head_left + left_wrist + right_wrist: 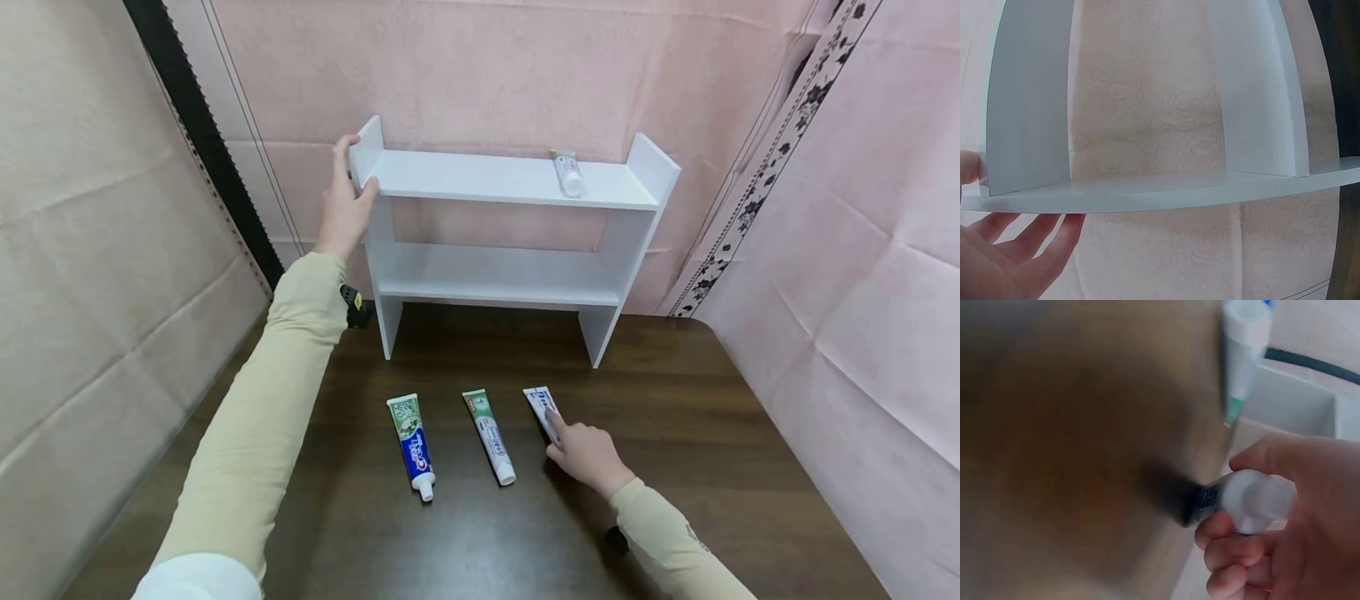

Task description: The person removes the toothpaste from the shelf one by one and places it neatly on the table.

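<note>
My left hand (347, 204) grips the upper left side panel of a white two-tier shelf (510, 287). In the left wrist view the thumb and fingers of the left hand (1019, 250) lie on opposite sides of the white panel (1166, 199). My right hand (588, 454) holds a white toothpaste tube (542, 404) low over the table. Its white cap (1250, 499) faces the right wrist camera, between thumb and curled fingers. To its left lie a green-and-white toothpaste tube (489, 435) and a green-and-blue toothpaste tube (412, 442).
Another white tube (567, 173) lies on the shelf's top board, near its right end. The shelf stands at the back of the dark wooden table (457, 542). Pink cloth (510, 75) hangs behind, with more cloth at both sides.
</note>
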Demonstrator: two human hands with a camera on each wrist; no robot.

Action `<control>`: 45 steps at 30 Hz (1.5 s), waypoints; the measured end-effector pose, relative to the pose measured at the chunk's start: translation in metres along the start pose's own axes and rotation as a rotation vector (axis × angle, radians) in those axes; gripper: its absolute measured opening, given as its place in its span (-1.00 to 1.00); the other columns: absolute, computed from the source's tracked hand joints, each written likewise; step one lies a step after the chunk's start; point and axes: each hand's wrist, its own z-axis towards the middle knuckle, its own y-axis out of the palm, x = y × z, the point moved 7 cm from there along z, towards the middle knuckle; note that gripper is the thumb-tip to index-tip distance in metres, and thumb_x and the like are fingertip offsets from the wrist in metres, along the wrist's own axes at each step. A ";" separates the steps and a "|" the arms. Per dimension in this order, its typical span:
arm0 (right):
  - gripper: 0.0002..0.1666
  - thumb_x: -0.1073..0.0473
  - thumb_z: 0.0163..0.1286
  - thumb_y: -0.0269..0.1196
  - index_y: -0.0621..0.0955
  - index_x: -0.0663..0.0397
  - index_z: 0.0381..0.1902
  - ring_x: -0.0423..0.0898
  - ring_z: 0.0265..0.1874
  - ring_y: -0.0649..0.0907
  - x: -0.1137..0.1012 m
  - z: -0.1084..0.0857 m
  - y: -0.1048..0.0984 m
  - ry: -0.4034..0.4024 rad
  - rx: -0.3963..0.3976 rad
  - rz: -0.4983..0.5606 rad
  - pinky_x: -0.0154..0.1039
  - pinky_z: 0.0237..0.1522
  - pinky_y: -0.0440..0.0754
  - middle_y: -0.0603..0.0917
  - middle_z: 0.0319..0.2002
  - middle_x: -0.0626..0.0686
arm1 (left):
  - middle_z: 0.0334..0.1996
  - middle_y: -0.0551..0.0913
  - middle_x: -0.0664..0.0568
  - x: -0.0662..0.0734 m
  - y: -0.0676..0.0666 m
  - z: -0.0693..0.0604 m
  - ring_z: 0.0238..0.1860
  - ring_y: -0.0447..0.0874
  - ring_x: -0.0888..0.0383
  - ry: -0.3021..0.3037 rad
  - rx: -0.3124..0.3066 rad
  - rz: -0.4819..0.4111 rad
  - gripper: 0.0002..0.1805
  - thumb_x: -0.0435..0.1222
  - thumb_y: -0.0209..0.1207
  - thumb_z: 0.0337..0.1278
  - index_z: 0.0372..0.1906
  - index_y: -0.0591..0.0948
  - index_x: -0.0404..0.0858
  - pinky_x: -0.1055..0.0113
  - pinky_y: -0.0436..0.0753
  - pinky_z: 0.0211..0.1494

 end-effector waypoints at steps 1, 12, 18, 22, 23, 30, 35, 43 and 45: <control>-0.37 0.10 0.23 0.24 0.48 0.13 0.27 -0.11 -0.70 0.38 -0.001 -0.001 0.003 -0.010 -0.008 -0.012 -0.22 -0.68 0.29 0.49 -0.70 0.02 | 0.38 0.37 -0.17 0.001 0.000 0.000 0.02 0.47 -0.02 0.000 -0.002 -0.003 -0.39 -0.10 -0.12 0.43 0.40 -0.05 0.45 0.22 0.46 -0.07; -0.30 -0.12 0.38 0.18 0.35 -0.03 0.40 -0.15 -0.69 0.44 -0.008 0.030 -0.073 -0.115 -0.016 -0.054 -0.26 -0.71 0.38 0.55 -0.65 0.03 | 0.42 0.30 -0.13 0.002 0.002 0.002 0.19 0.44 -0.03 0.004 -0.013 -0.031 -0.39 -0.11 -0.12 0.44 0.41 -0.06 0.44 0.04 0.50 0.15; -0.38 -0.08 0.43 0.11 0.35 0.04 0.35 0.09 -0.49 0.63 -0.036 0.066 -0.244 -0.081 0.443 -0.109 -0.09 -0.61 0.54 0.69 -0.34 0.19 | 0.41 0.30 -0.13 0.000 0.001 0.001 0.18 0.43 -0.02 -0.003 -0.009 -0.031 -0.38 -0.12 -0.12 0.43 0.40 -0.05 0.44 0.05 0.49 0.16; -0.40 -0.12 0.48 0.01 0.32 0.03 0.35 0.22 -0.17 0.62 -0.049 0.104 -0.314 -0.034 0.579 -0.143 0.08 -0.27 0.59 0.65 -0.10 0.26 | 0.38 0.34 -0.15 0.000 -0.002 0.002 0.14 0.45 -0.04 -0.001 0.003 -0.020 -0.38 -0.12 -0.11 0.42 0.40 -0.04 0.44 0.07 0.50 0.12; -0.39 -0.13 0.49 -0.04 0.29 0.02 0.38 0.24 -0.06 0.59 -0.049 0.116 -0.321 -0.019 0.555 -0.158 0.11 -0.15 0.57 0.61 0.00 0.28 | 0.38 0.34 -0.15 0.000 -0.002 0.002 0.14 0.46 -0.04 0.002 0.005 -0.015 -0.38 -0.12 -0.12 0.42 0.40 -0.04 0.44 0.07 0.50 0.12; -0.29 -0.10 0.50 -0.21 0.03 -0.03 0.53 0.30 0.38 0.24 -0.025 0.171 -0.303 0.084 0.222 -0.155 0.25 0.30 0.28 0.22 0.41 0.37 | 0.39 0.33 -0.24 -0.001 0.002 0.000 0.15 0.48 -0.09 0.028 -0.002 -0.019 -0.38 -0.14 -0.11 0.43 0.42 -0.04 0.37 0.03 0.52 0.11; -0.35 0.03 0.44 -0.19 0.18 0.03 0.46 0.25 0.03 0.52 -0.026 0.165 -0.303 0.033 0.239 -0.097 0.16 -0.03 0.54 0.47 0.21 0.36 | 0.36 0.36 -0.23 0.001 -0.002 0.002 0.11 0.49 -0.09 0.033 0.003 -0.027 -0.37 -0.15 -0.12 0.42 0.43 -0.05 0.36 0.08 0.53 0.04; -0.41 0.03 0.40 -0.05 0.27 -0.08 0.38 0.11 -0.43 0.57 -0.020 0.105 -0.285 -0.035 0.399 0.040 -0.12 -0.54 0.47 0.66 -0.12 0.28 | 0.34 0.39 -0.23 0.004 -0.004 0.002 0.07 0.49 -0.07 0.033 0.022 -0.003 -0.37 -0.13 -0.12 0.42 0.43 -0.04 0.38 0.15 0.50 -0.01; -0.41 0.04 0.40 0.00 0.29 -0.09 0.37 0.10 -0.47 0.58 -0.016 0.082 -0.270 -0.051 0.486 0.070 -0.12 -0.57 0.49 0.65 -0.10 0.27 | 0.34 0.40 -0.26 0.004 -0.002 0.002 0.07 0.49 -0.07 0.033 0.021 -0.005 -0.37 -0.14 -0.12 0.42 0.44 -0.03 0.36 0.16 0.50 -0.02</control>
